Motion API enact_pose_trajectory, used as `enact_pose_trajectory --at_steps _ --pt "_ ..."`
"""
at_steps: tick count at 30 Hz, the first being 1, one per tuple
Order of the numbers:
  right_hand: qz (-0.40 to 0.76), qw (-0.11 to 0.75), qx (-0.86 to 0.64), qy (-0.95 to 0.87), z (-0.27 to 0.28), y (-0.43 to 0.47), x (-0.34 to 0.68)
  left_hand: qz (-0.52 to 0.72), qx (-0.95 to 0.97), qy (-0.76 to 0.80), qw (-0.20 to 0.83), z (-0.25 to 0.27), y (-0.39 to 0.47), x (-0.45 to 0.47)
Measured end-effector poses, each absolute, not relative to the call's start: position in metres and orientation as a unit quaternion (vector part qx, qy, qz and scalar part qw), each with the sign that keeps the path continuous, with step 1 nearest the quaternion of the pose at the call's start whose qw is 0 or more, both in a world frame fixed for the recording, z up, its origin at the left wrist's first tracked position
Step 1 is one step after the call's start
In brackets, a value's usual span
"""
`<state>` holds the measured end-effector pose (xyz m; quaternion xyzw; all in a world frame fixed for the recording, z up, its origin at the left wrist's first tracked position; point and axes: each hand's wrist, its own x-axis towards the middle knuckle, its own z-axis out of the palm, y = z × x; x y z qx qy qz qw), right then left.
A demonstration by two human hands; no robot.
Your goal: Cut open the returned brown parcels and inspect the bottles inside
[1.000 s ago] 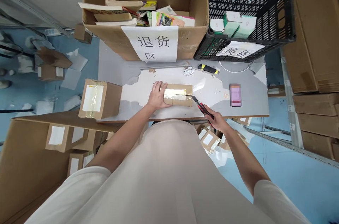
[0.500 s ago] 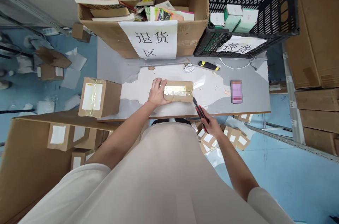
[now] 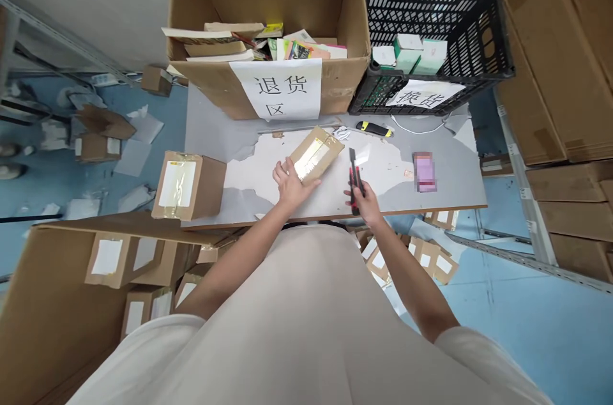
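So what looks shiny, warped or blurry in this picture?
Head view: tape on the held parcel glints; head view: the large carton flares upward, likely wide-angle stretch; head view: the pink rectangle is pixelated, hiding its details.

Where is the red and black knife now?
In the head view, the knife is just right of centre, held in the right hand, to the right of the small cardboard box.

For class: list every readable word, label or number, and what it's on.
"退货区": paper sign on the large cardboard box.
"换货": paper sheet on the black crate.
Too small or blurred: labels on the held parcel and other boxes, book covers, pink pixelated item.
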<state>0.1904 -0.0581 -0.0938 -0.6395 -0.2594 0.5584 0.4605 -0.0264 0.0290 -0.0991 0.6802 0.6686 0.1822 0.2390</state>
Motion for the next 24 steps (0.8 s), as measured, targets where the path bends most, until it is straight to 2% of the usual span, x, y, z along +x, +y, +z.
enact_pose_trajectory --at_steps 6,15,18,21,24 --pt "0.578 0.467 -0.603 -0.290 -0.102 0.004 0.155 0.188 0.691 0.608 0.344 -0.099 0.008 -0.048" --pt "0.564 0.470 -0.619 -0.279 -0.100 -0.010 0.160 0.199 0.668 0.623 0.356 -0.089 0.003 -0.054" --pt "0.563 0.476 -0.636 -0.227 -0.097 -0.034 0.157 0.195 0.696 0.620 0.304 -0.084 0.039 -0.053" --pt "0.619 0.469 -0.620 -0.111 -0.096 -0.060 0.151 0.199 0.763 0.549 0.276 -0.082 0.099 -0.044" --pt "0.679 0.451 -0.578 -0.040 -0.098 -0.073 0.140 0.138 0.817 0.476 0.295 -0.082 0.154 -0.031"
